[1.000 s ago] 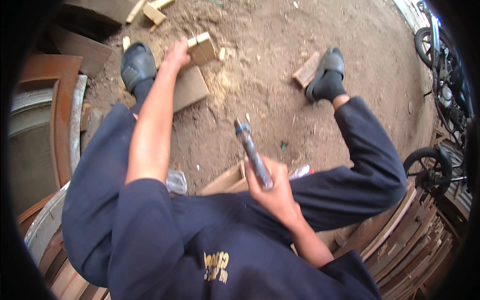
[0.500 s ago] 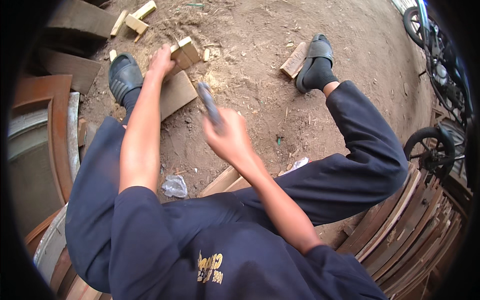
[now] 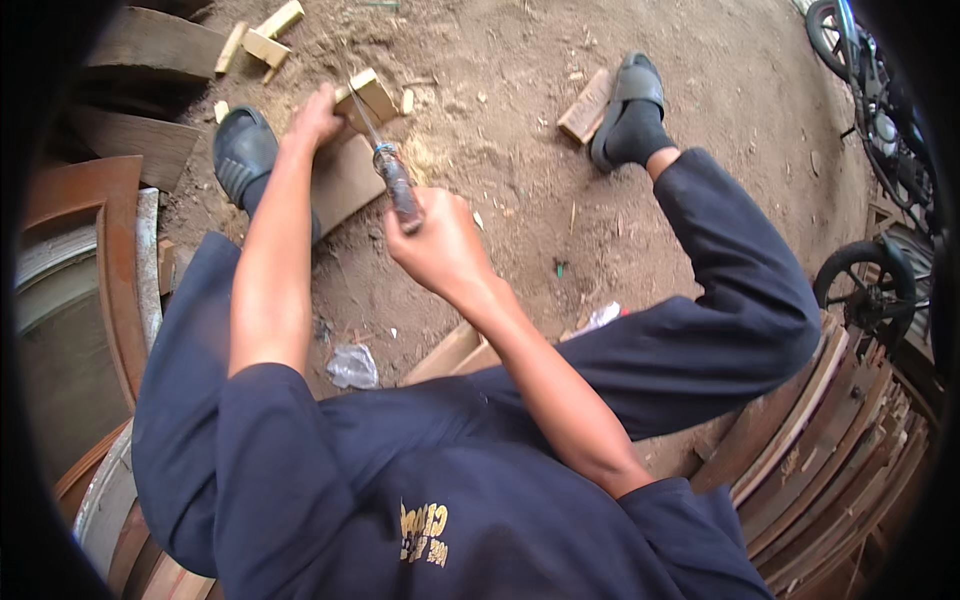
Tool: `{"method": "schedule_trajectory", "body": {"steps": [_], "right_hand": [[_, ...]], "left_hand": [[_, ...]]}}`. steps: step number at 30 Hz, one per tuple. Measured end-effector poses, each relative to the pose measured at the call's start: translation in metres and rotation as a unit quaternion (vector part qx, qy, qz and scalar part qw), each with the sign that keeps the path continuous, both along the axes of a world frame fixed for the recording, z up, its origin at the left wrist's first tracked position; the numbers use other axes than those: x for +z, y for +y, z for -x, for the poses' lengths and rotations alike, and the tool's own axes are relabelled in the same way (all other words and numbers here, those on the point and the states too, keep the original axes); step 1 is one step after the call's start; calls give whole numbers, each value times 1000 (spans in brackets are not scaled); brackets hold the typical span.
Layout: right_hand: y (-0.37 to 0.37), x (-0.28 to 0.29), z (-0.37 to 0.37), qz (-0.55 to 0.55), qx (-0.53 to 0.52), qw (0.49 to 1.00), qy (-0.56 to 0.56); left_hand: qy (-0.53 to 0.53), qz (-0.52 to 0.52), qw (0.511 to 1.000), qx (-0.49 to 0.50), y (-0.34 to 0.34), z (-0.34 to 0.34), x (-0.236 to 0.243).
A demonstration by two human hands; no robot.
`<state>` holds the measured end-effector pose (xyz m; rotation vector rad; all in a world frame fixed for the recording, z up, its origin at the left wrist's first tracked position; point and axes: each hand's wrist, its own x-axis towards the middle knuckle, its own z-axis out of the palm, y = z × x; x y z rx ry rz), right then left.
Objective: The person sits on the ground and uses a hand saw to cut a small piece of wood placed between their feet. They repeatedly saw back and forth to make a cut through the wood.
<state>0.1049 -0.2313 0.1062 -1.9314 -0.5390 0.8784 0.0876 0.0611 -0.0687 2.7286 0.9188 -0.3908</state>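
Observation:
Up ahead on the left, my left hand [image 3: 316, 118] is closed on the near-left side of a pale wooden block [image 3: 374, 97]; its fingertips are partly hidden. The block stands at the far end of a flat wooden board [image 3: 346, 184] on the ground. My right hand [image 3: 440, 240] grips the dark, wrapped handle of a thin-bladed tool [image 3: 395, 185]. Its narrow metal blade, seen almost edge-on, reaches forward to the block and lies against it. I cannot tell the exact kind of blade.
My sandalled feet [image 3: 244, 150] [image 3: 640, 95] flank the work, with a wood piece [image 3: 585, 108] beside the right one. Wood offcuts [image 3: 266, 48] lie at the far left. A brown frame [image 3: 120, 220] stands left, stacked boards [image 3: 800, 470] lower right, a motorcycle [image 3: 880, 130] at right.
My right hand has shifted slightly left, and the tool, blurred before, now shows its blade against the block. My left hand stays at the block. The whole view has shifted a little.

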Motion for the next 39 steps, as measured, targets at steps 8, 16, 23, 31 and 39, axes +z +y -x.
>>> {"method": "schedule_trajectory", "body": {"steps": [8, 16, 23, 31, 39], "right_hand": [[-52, 2, 17, -18, 3, 1000, -19], [-96, 42, 33, 21, 31, 999, 1], [-3, -5, 3, -12, 3, 1000, -12], [-73, 21, 14, -14, 3, 1000, -25], [-96, 36, 25, -3, -8, 1000, 29]], "left_hand": [[17, -40, 999, 0, -9, -1, 18], [14, -19, 999, 22, 2, 4, 12], [22, -18, 1000, 1, -18, -8, 12], [38, -18, 999, 30, -7, -4, 13], [42, -2, 999, 14, 4, -3, 4]]}}
